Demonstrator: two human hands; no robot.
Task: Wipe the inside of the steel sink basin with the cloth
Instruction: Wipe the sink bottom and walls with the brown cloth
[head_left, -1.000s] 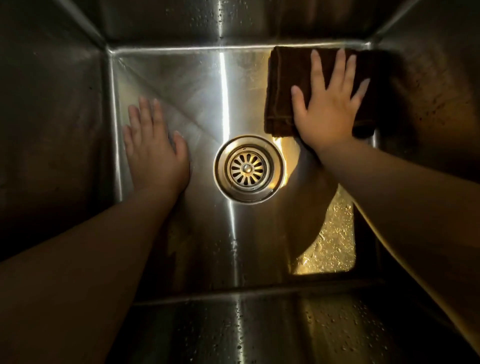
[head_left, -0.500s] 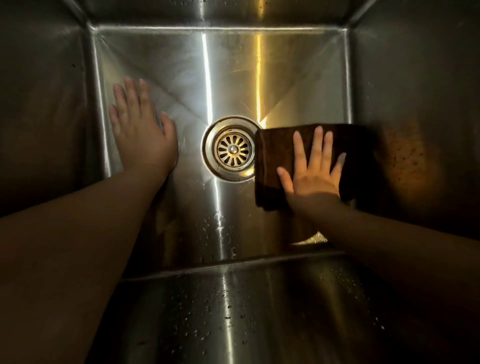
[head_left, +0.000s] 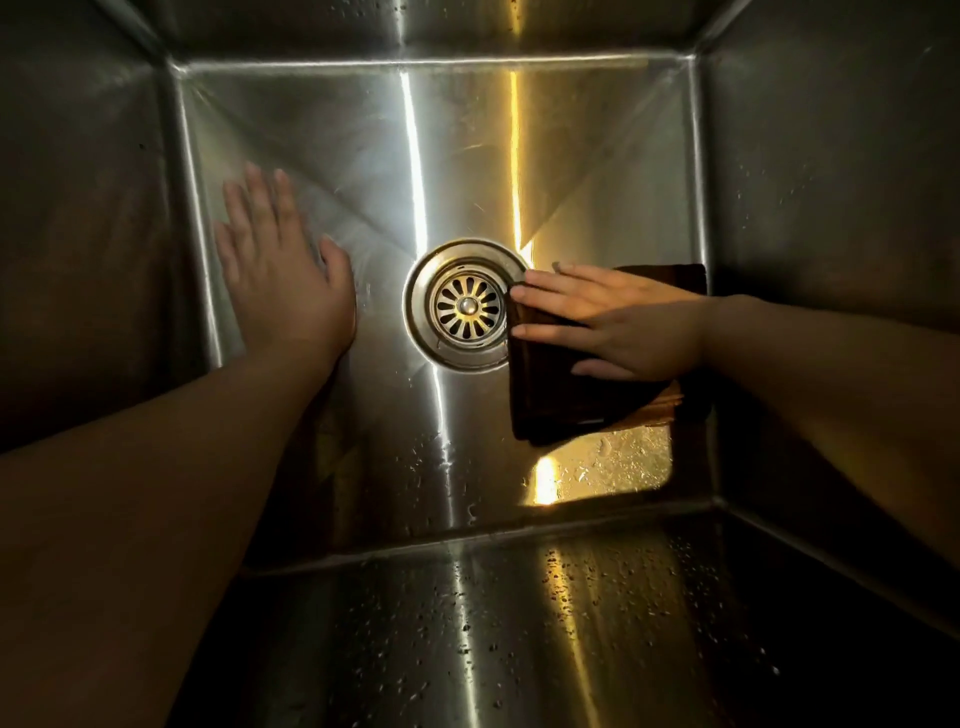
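Right hand (head_left: 618, 322), fingers spread, presses the cloth (head_left: 566, 400) flat beside the drain (head_left: 464, 305) to scrub; left hand (head_left: 283, 280), flat at frame left, braces on the sink (head_left: 363, 135) floor.

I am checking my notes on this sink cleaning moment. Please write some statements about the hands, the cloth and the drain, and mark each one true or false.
1. The right hand lies flat on the dark cloth. True.
2. The left hand holds a second cloth. False: it rests bare on the sink floor.
3. The cloth lies to the right of the drain. True.
4. The cloth covers the whole drain. False: the strainer is in full view.
5. Water drops sit on the near wall. True.
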